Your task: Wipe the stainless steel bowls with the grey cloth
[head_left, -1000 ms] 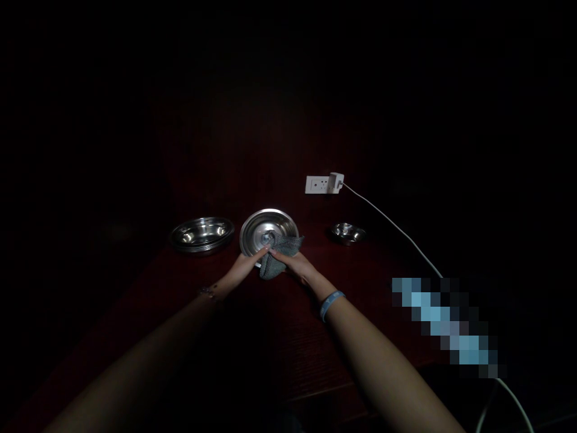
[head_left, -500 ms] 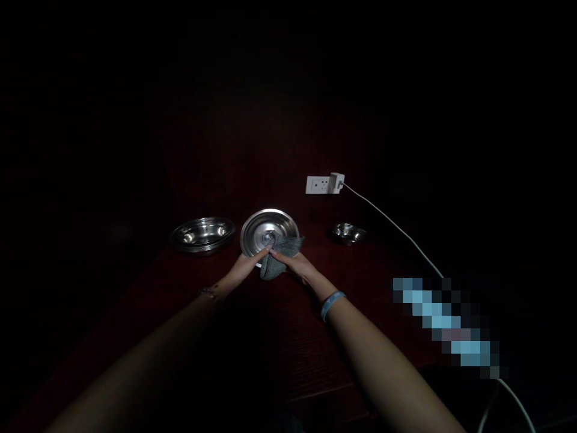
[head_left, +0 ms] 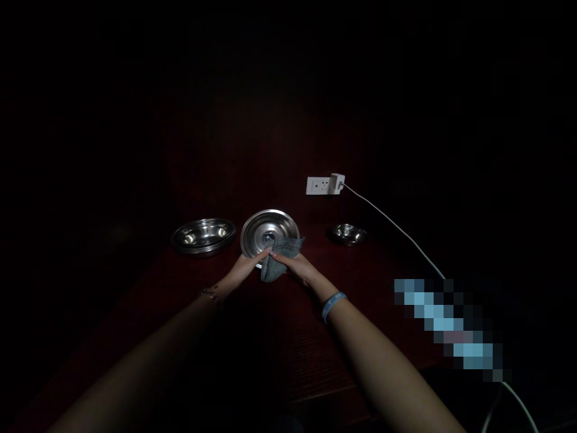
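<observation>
Nested bowls (head_left: 204, 245) at left, small bowl (head_left: 350, 234) at right; left hand (head_left: 244, 268) grips tilted bowl (head_left: 269, 221), right hand (head_left: 298, 266) grips cloth (head_left: 280, 260) partly inside it.

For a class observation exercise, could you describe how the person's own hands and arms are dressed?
The left hand and right hand are ungloved, and no sleeves show on the forearms. The left wrist has a thin, dark bracelet; the right, a blue wristband with pale markings too small to read.
</observation>
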`<control>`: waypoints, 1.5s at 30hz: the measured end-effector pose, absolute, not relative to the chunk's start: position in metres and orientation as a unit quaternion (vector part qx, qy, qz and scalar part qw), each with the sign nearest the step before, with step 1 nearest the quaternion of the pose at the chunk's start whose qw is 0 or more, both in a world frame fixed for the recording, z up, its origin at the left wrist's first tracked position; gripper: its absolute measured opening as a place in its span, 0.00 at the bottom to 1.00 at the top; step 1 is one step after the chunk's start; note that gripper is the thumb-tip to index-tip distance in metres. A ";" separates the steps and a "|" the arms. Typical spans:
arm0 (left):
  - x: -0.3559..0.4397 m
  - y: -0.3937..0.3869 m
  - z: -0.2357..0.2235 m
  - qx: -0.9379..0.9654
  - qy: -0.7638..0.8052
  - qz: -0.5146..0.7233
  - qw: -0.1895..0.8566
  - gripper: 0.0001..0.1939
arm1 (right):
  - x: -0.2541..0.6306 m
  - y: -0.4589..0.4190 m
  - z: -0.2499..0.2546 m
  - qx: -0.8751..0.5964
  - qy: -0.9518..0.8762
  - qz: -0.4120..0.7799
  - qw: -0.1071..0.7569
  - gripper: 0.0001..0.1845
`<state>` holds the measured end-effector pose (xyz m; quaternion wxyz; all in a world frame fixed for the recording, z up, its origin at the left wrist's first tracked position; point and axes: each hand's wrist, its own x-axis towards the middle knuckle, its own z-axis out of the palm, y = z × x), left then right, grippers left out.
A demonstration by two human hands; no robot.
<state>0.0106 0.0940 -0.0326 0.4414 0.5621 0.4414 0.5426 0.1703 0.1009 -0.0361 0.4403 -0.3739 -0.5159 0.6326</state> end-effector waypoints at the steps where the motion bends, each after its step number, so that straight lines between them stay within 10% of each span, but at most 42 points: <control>1: 0.010 0.094 -0.033 0.560 0.442 0.542 0.445 0.29 | 0.170 0.101 -0.036 -0.371 -0.515 0.634 0.441 0.24; 45: 0.013 0.095 -0.032 0.574 0.397 0.550 0.459 0.27 | 0.171 0.094 -0.032 -0.364 -0.521 0.623 0.455 0.20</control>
